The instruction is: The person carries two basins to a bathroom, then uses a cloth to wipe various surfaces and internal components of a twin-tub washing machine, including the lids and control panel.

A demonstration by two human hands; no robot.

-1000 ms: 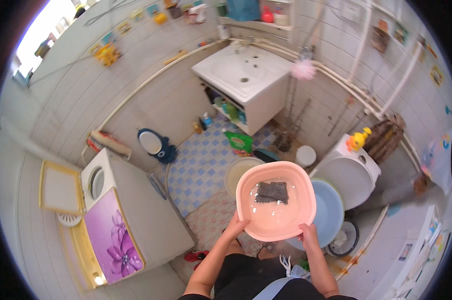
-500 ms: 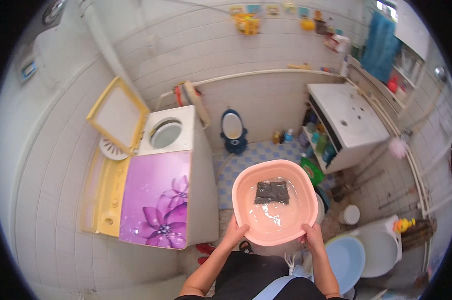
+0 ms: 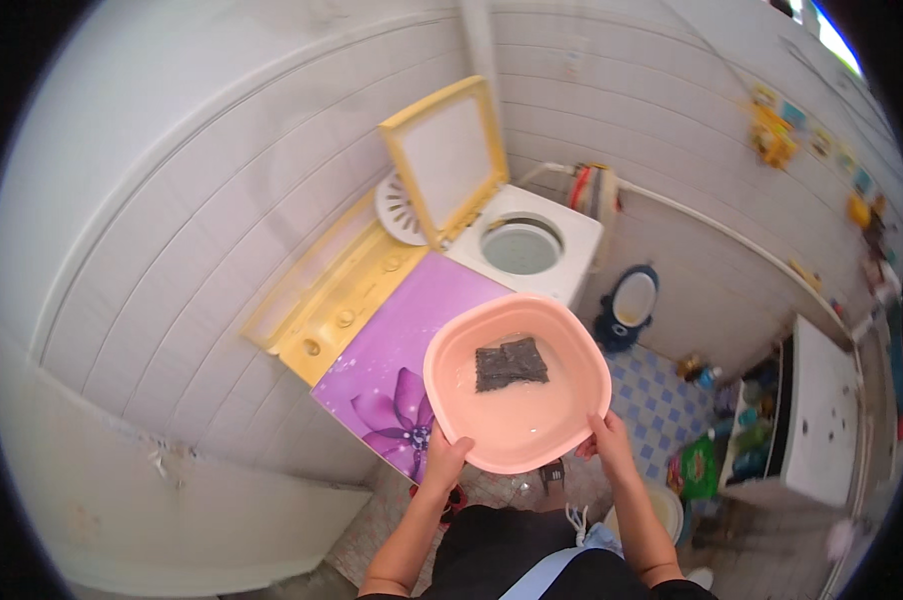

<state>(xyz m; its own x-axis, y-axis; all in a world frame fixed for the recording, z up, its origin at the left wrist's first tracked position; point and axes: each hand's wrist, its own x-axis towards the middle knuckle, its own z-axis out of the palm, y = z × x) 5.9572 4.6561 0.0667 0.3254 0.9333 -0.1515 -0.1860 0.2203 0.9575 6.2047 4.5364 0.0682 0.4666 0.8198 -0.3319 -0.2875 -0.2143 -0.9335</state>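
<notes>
A pink plastic basin [image 3: 522,440] is held out in front of me, between both hands. In its shallow water lies a dark grey folded cloth [image 3: 512,365]. My left hand [image 3: 446,458] grips the near left rim, thumb on top. On the right, my right hand [image 3: 604,442] is closed on the near right rim. Beyond the basin stands a twin-tub washing machine with a purple flower-patterned lid [image 3: 422,310], partly covered by the basin. Its small yellow-framed lid [image 3: 447,150] is raised, showing the round spin tub opening [image 3: 522,245].
A blue child's urinal [image 3: 632,300] hangs on the tiled wall. At the right stands a white sink cabinet [image 3: 817,420] with bottles inside, and a green bag [image 3: 700,468] beside it. A pale bucket [image 3: 664,508] is on the floor near my right forearm.
My view has swung left toward the washing machine, which now sits nearer the middle. The basin now overlaps the purple lid from my viewpoint; both hands still hold its rim.
</notes>
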